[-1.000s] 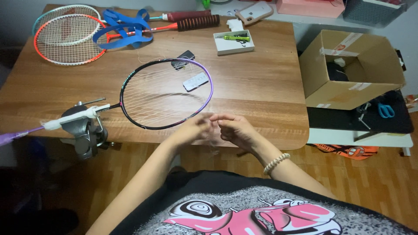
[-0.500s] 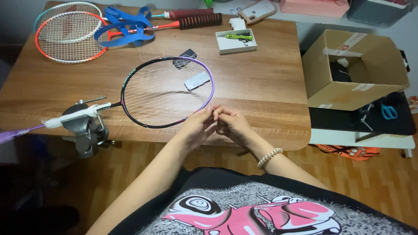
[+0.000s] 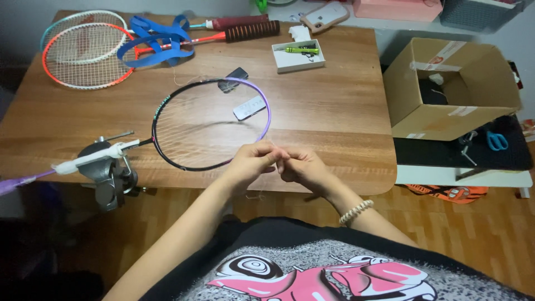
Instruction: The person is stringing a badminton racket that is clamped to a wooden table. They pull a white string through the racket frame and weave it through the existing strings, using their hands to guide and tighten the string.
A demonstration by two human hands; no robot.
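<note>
Head view: my left hand (image 3: pixel 252 165) and right hand (image 3: pixel 304 169) meet fingertip to fingertip, pinching a thin string (image 3: pixel 274 146) at the 5 o'clock rim of the unstrung racket frame (image 3: pixel 212 124), held in the vise (image 3: pixel 108 173). Risk, I judge: the string slips out if the pinch loosens

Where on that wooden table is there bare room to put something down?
Bare wood lies between the small white tray and the table's right edge, and at front left between the strung rackets and the clamp. The far edge is crowded, and the unstrung racket frame fills the middle.
</note>
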